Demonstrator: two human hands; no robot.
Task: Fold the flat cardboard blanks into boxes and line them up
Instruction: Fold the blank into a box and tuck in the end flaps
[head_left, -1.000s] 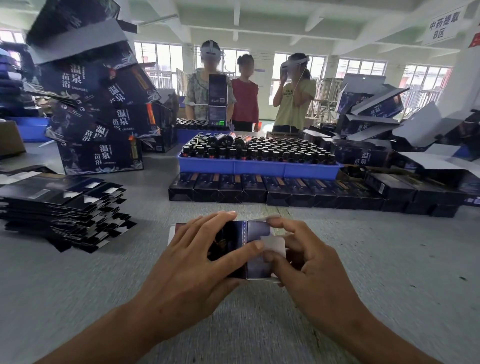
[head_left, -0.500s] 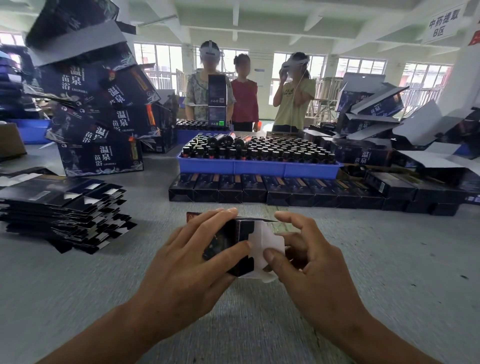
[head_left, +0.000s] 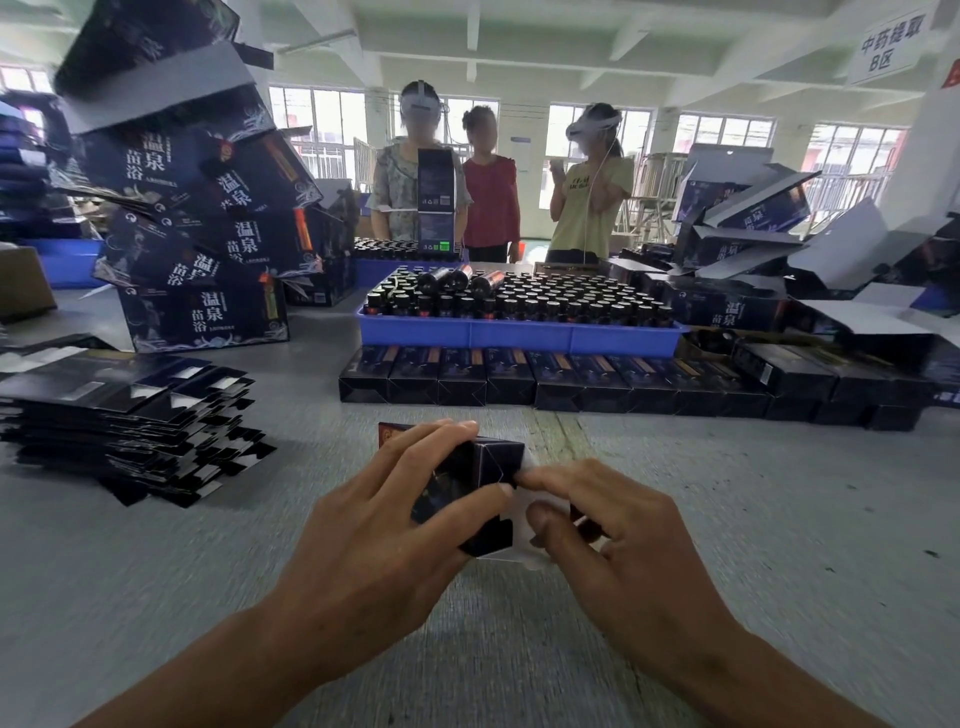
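A small dark box (head_left: 488, 467), partly folded, sits just above the grey table in front of me. My left hand (head_left: 384, 525) grips its body, fingers over the top and thumb along the near side. My right hand (head_left: 597, 525) pinches the white end flaps at the box's right end with curled fingers. A stack of flat dark blanks (head_left: 124, 415) lies at the left. A row of finished dark boxes (head_left: 571, 382) is lined up across the table beyond my hands.
Behind the row stands a blue tray (head_left: 519, 338) full of dark bottles. Large printed cartons (head_left: 197, 218) are piled at the back left, and open cartons (head_left: 753, 249) crowd the back right. Three people stand beyond the table.
The blank has gone from nearly flat to a squared-up box shape. My right hand has pushed the white end flap inward, and both hands have closed in around the box.
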